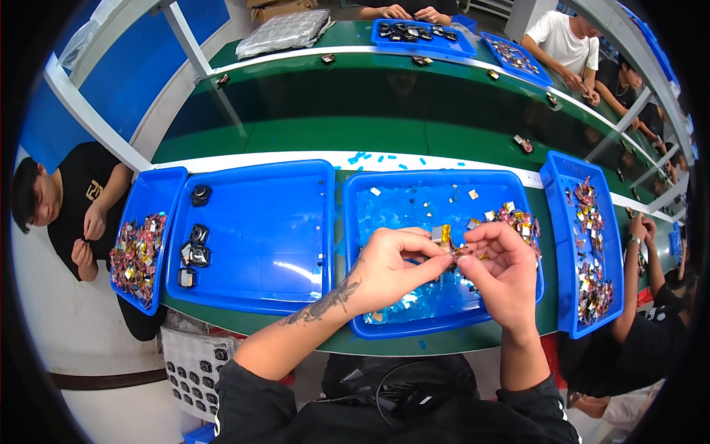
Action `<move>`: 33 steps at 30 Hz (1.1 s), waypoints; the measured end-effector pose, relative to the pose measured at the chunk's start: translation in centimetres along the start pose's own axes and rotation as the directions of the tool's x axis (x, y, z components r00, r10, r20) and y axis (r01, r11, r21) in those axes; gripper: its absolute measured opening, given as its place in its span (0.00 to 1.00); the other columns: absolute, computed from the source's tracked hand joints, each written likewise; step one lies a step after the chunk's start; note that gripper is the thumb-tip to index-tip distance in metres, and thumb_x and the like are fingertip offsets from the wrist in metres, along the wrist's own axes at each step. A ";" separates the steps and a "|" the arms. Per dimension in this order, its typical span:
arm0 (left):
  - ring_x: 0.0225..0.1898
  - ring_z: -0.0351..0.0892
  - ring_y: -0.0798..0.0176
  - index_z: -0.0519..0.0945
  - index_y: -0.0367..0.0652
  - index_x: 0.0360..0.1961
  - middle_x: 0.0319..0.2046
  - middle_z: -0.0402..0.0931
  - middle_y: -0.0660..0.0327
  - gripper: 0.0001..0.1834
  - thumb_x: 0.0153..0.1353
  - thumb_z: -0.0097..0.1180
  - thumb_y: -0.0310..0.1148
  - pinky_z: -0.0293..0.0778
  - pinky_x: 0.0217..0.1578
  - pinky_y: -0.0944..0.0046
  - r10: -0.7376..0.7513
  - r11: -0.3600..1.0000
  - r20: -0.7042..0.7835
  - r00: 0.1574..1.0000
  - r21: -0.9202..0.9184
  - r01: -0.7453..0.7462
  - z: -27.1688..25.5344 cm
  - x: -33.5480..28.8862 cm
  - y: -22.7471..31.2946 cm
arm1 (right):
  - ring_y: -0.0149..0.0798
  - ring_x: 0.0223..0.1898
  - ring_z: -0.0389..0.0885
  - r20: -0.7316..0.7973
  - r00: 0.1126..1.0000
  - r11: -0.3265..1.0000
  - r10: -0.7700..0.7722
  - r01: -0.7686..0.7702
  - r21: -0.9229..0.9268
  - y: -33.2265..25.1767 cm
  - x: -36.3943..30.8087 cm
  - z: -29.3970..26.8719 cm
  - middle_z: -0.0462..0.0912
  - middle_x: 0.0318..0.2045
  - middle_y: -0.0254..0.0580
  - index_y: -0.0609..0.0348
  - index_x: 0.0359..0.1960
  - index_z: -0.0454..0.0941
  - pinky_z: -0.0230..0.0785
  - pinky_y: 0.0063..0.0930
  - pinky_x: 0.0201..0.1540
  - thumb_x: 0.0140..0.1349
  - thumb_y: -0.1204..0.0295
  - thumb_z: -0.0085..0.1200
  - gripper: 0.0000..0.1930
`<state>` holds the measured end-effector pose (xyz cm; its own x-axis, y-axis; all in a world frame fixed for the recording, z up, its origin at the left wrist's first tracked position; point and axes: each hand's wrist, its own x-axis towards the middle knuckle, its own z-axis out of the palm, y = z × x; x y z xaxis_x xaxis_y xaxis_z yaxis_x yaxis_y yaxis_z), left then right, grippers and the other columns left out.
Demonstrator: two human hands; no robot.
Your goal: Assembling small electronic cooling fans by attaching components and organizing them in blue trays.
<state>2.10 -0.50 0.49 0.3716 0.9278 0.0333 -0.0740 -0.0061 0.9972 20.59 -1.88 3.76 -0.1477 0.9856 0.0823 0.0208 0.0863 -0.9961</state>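
Note:
Over the middle blue tray [436,331], my left hand [403,268] and my right hand [504,274] meet fingertip to fingertip. Between them is a small electronic part with yellow tape and thin wires [441,234], its silver and yellow end sticking up past my left fingers. Thumb and forefinger of each hand are pinched on it; the exact grip is partly hidden by the fingers. Beside my right hand lies a pile of similar wired parts [523,222] in the tray. Blue film scraps [403,196] are scattered over the tray's bottom.
To the left, a blue tray [255,244] holds several black housings [198,235]. Narrow trays of wired parts stand at the far left [137,251] and right [592,251]. A green conveyor belt [333,111] with loose parts runs beyond. Other people work on both sides and across.

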 end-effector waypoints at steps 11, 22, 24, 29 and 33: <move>0.50 0.79 0.64 0.76 0.33 0.54 0.51 0.77 0.51 0.22 0.57 0.62 0.19 0.79 0.50 0.66 -0.023 0.989 -0.098 0.995 -0.150 0.008 0.8 -0.5 0.1 | 0.25 0.34 0.79 -0.096 0.979 0.967 -0.180 0.158 -0.199 1.8 -0.1 0.9 0.79 0.32 0.35 0.63 0.43 0.72 0.71 0.16 0.34 0.55 0.83 0.64 0.15; 0.51 0.79 0.64 0.64 0.37 0.63 0.51 0.77 0.49 0.30 0.59 0.55 0.16 0.77 0.51 0.67 0.023 0.975 -0.115 0.993 -0.216 -0.047 1.0 -0.2 0.9 | 0.24 0.39 0.74 -0.047 0.994 0.992 -0.096 0.092 -0.091 2.1 0.4 1.1 0.74 0.38 0.35 0.63 0.48 0.72 0.75 0.16 0.40 0.54 0.84 0.61 0.19; 0.51 0.79 0.65 0.65 0.39 0.62 0.52 0.77 0.50 0.29 0.59 0.54 0.16 0.77 0.50 0.68 0.055 0.975 -0.144 0.988 -0.205 -0.085 0.9 -0.1 0.3 | 0.24 0.40 0.74 -0.011 0.998 0.994 -0.068 0.067 -0.082 1.8 1.1 1.2 0.74 0.39 0.34 0.63 0.49 0.72 0.75 0.16 0.41 0.55 0.85 0.60 0.20; 0.51 0.78 0.64 0.60 0.41 0.65 0.53 0.75 0.49 0.33 0.60 0.57 0.18 0.77 0.49 0.68 0.074 0.958 -0.251 0.965 -0.252 -0.139 -0.2 -0.6 0.4 | 0.23 0.40 0.73 0.157 0.985 0.998 0.068 -0.067 -0.012 0.3 3.8 2.0 0.75 0.38 0.33 0.62 0.50 0.71 0.74 0.16 0.43 0.55 0.85 0.59 0.20; 0.53 0.77 0.58 0.59 0.45 0.66 0.59 0.68 0.49 0.34 0.62 0.59 0.26 0.76 0.49 0.62 0.138 0.990 -0.354 0.925 0.029 -0.136 -2.0 -0.6 0.0 | 0.30 0.36 0.83 0.288 0.957 0.988 0.028 0.017 -0.153 -0.4 9.9 1.4 0.82 0.33 0.39 0.62 0.49 0.72 0.74 0.19 0.40 0.53 0.82 0.61 0.20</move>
<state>0.03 -0.33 0.30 0.0060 0.9895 0.1445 -0.0975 -0.1432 0.9849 17.74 7.59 4.93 -0.4256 0.9040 0.0415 0.1690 0.1244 -0.9777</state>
